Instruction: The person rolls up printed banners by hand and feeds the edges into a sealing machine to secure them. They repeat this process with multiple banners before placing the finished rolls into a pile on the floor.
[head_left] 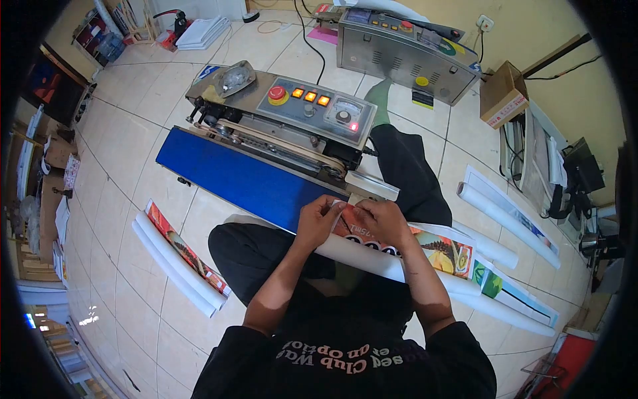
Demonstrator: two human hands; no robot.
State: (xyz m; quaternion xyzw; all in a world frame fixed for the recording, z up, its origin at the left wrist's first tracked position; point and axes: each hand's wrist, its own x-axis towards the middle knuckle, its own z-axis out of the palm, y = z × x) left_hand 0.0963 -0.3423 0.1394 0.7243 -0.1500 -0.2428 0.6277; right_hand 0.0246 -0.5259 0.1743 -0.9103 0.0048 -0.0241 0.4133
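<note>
I sit on the floor with a printed banner [354, 229] across my lap, its lower part rolled up with the white back outward. At its upper left edge, my left hand [318, 223] pinches the printed sheet between thumb and fingers. My right hand [384, 221] is closed on the same edge a little further right. Both hands are at the right end of a band sealing machine [302, 106], beside its blue conveyor belt [232, 174]. Orange switches and a red light glow on its panel. Whether the edge enters the machine is hidden by my fingers.
Rolled printed banners lie on the tiles at left [183, 259] and right [512, 216], and more banners [505, 292] extend beyond my right arm. A second machine [405, 53] stands by the wall, near a cardboard box [503, 96]. White folded sheets [203, 33] lie at the back.
</note>
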